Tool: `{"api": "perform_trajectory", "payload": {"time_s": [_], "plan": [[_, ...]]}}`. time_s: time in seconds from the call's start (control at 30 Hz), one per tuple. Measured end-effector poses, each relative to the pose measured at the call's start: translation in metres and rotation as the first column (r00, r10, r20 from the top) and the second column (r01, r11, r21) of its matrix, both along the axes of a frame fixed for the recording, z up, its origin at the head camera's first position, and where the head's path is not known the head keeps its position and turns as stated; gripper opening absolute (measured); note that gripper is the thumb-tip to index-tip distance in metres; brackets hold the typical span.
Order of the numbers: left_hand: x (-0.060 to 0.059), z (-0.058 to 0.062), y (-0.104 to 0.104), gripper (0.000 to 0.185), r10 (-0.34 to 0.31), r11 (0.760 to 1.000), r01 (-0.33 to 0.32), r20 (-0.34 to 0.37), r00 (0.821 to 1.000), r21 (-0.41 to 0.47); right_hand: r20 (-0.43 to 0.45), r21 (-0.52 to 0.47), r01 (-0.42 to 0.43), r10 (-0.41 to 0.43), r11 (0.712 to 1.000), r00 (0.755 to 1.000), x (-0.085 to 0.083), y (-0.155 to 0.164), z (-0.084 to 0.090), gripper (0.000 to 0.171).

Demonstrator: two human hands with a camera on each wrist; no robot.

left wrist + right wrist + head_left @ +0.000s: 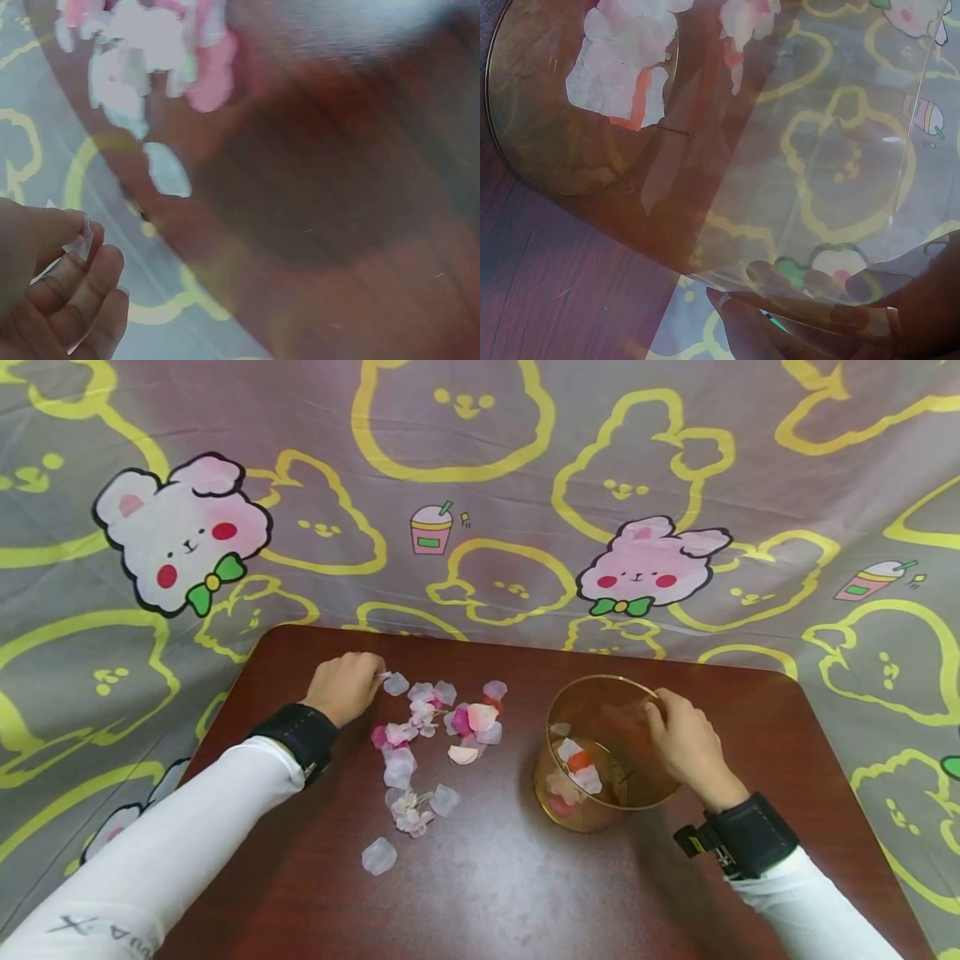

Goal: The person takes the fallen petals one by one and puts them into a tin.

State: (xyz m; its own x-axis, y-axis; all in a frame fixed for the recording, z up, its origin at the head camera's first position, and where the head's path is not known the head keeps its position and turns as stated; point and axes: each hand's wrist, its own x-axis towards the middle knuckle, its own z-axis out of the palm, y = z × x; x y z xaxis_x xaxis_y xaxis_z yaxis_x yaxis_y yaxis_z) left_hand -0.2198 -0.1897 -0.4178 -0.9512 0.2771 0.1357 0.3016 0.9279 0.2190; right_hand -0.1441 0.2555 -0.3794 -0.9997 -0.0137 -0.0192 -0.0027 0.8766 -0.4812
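Observation:
At the back left of the table, my left hand (345, 687) pinches a pale petal (81, 241) between thumb and fingertips. Just right of it is a loose heap of artificial flower petals (401, 735), white, pink and magenta, with small blossoms (411, 814) nearer the front. My right hand (686, 743) grips the rim of a clear amber round container (551, 806), thumb inside and fingers outside. White and orange petals (581, 768) lie in the container. In the right wrist view, the container wall (660, 240) shows the fingers through it.
The dark red-brown table (480, 877) ends at a patterned fabric curtain (510, 510) behind and at both sides. A single white petal (378, 856) lies apart near the front left. A cream petal (462, 755) sits between the heap and the container.

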Motion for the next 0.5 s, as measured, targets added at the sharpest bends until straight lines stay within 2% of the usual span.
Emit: {"api": "perform_trajectory", "payload": {"time_s": [0.3, 0.5], "plan": [[-0.009, 0.037, 0.028, 0.017, -0.045, 0.999, 0.046, -0.055, 0.997, 0.01, -0.008, 0.005, -0.004, 0.004, 1.0, 1.0, -0.001, 0.0, 0.0, 0.023], [-0.008, 0.06, 0.054, 0.015, -0.09, 0.996, 0.092, -0.079, 0.993, 0.014, -0.009, 0.007, 0.004, -0.004, 1.0, 1.0, -0.001, 0.0, -0.002, 0.023]]}}
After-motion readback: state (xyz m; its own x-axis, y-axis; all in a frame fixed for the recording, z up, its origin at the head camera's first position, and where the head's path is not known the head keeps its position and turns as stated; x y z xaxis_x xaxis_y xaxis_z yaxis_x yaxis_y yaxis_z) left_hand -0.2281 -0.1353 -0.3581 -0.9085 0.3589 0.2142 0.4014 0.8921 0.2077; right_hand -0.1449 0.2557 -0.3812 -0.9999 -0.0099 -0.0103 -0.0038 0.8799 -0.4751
